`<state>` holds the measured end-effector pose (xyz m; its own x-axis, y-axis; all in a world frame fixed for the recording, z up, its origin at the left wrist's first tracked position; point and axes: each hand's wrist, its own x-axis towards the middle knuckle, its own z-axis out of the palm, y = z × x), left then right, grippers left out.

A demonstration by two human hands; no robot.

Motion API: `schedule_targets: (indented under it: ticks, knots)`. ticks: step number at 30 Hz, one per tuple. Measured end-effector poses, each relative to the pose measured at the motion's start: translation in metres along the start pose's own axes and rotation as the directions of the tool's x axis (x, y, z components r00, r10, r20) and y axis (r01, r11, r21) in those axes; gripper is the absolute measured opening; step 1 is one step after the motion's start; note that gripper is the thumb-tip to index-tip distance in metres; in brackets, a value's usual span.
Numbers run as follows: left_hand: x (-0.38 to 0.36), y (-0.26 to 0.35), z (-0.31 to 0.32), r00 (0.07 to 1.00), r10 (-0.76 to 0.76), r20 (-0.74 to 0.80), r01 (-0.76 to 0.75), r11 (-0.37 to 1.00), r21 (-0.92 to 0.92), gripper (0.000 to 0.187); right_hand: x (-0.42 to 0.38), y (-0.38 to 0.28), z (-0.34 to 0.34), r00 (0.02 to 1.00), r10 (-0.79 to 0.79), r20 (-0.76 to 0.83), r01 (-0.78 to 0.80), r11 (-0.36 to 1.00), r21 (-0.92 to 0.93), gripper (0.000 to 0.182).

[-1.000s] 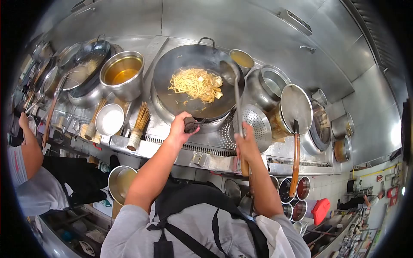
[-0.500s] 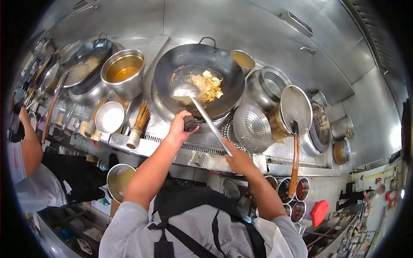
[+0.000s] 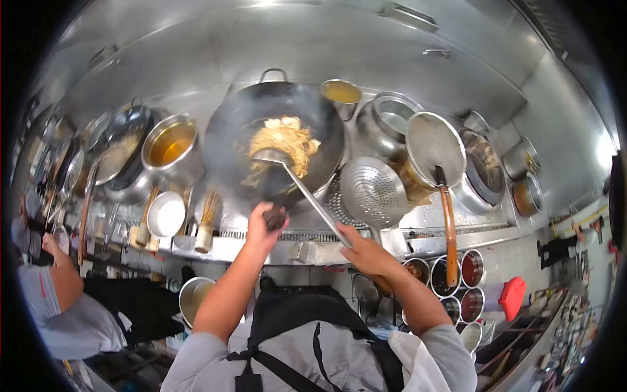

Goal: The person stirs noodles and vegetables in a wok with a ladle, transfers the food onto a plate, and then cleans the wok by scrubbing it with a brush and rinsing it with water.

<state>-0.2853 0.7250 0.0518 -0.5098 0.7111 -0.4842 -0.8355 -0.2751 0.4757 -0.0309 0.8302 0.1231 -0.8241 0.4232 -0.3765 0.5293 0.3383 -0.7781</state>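
Observation:
A large dark wok stands on the stove, with steam over it and noodles with pale pieces inside. At its near rim my left hand is closed round a dark wad that covers the wok's near handle; the handle itself is hidden. My right hand grips the end of a long-handled ladle. The ladle's bowl lies in the wok against the near left of the noodles. To the right of the ladle is a perforated metal strainer.
Left of the wok stand a pot of amber liquid, a white bowl and a bamboo brush. On the right, a wooden-handled mesh skimmer rests on a pot. A co-worker's arm is at the far left.
The noodles have gathered into a heap and more steam rises. My right hand and ladle have shifted slightly; both hands keep their holds. The camera view has tilted, so the wok appears lower and further left.

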Motion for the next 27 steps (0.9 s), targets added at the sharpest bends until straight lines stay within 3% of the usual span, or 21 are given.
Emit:
schedule_targets:
  ticks: [2,3,5,7,9,11,12,13,15,16,18,19,21,23,24,25,27]
  knots:
    - [-0.023,-0.015,-0.042,0.999,-0.03,0.024,0.028,0.996,0.089,0.014,0.023,0.012,0.009,0.941,-0.26,-0.218,0.191,0.937,-0.293,0.059]
    - [-0.04,-0.021,-0.058,1.0,-0.025,-0.017,0.027,0.991,0.132,0.019,0.017,-0.001,0.004,0.932,-0.266,-0.246,0.19,0.937,-0.294,0.059]
    - [-0.071,-0.023,-0.072,0.986,-0.154,-0.059,0.162,0.968,0.191,0.028,-0.007,-0.038,-0.005,0.993,-0.075,-0.092,0.056,0.98,-0.191,0.058]
    - [-0.093,-0.012,-0.022,0.993,-0.073,-0.089,0.089,0.978,0.188,0.026,-0.022,-0.035,-0.021,0.998,-0.059,-0.024,0.056,0.994,-0.097,0.059]
    - [-0.071,0.014,0.025,0.982,-0.142,-0.127,0.137,0.989,-0.046,0.022,-0.034,-0.025,-0.033,0.987,-0.034,0.158,0.02,0.996,0.085,0.061]
    - [-0.019,0.023,0.035,0.993,-0.117,-0.004,0.117,0.993,-0.009,0.019,-0.027,-0.028,-0.045,0.982,0.025,0.188,-0.055,0.986,0.158,0.062]
    - [-0.008,0.02,0.026,0.994,-0.112,-0.007,0.112,0.994,-0.006,0.019,-0.019,-0.039,-0.048,0.988,0.056,0.142,-0.057,0.998,0.007,0.061]
    - [0.003,0.017,0.019,0.994,-0.109,0.006,0.109,0.994,0.016,0.018,-0.006,-0.032,-0.039,0.989,0.055,0.14,-0.057,0.998,0.012,0.061]
    - [0.003,0.003,0.006,0.997,-0.074,-0.001,0.074,0.997,-0.001,0.018,0.03,-0.006,-0.031,0.962,-0.23,-0.147,0.17,0.926,-0.336,0.059]
    - [-0.008,-0.004,-0.013,0.995,-0.095,0.001,0.095,0.995,0.014,0.02,0.029,-0.015,-0.03,0.96,-0.232,-0.158,0.168,0.925,-0.341,0.059]
    - [-0.047,-0.009,-0.037,0.995,-0.096,-0.021,0.098,0.992,0.083,0.027,0.019,-0.042,-0.028,0.991,-0.003,-0.137,-0.037,0.958,-0.286,0.058]
    - [-0.059,-0.013,-0.048,0.994,-0.105,0.007,0.103,0.986,0.128,0.029,0.01,-0.04,-0.027,0.989,-0.009,-0.144,-0.034,0.958,-0.286,0.058]
    - [-0.091,-0.006,-0.014,0.988,-0.121,-0.091,0.137,0.971,0.195,0.026,-0.014,-0.029,-0.026,0.979,-0.185,-0.092,0.155,0.952,-0.264,0.06]
    - [-0.069,0.009,0.017,0.981,-0.159,-0.115,0.164,0.986,0.032,0.017,-0.038,-0.042,-0.044,0.995,-0.054,0.089,0.06,0.996,-0.064,0.061]
    - [-0.046,0.019,0.029,0.985,-0.165,-0.06,0.166,0.986,0.012,0.014,-0.041,-0.049,-0.053,0.971,0.123,0.203,-0.133,0.991,0.035,0.061]
    - [-0.025,0.022,0.034,0.985,-0.172,-0.003,0.172,0.985,-0.005,0.013,-0.031,-0.045,-0.053,0.97,0.124,0.209,-0.134,0.99,0.033,0.061]
    - [-0.002,0.02,0.029,0.99,-0.142,0.018,0.141,0.99,0.026,0.012,-0.003,-0.019,-0.047,0.991,-0.124,0.045,0.13,0.974,-0.184,0.063]
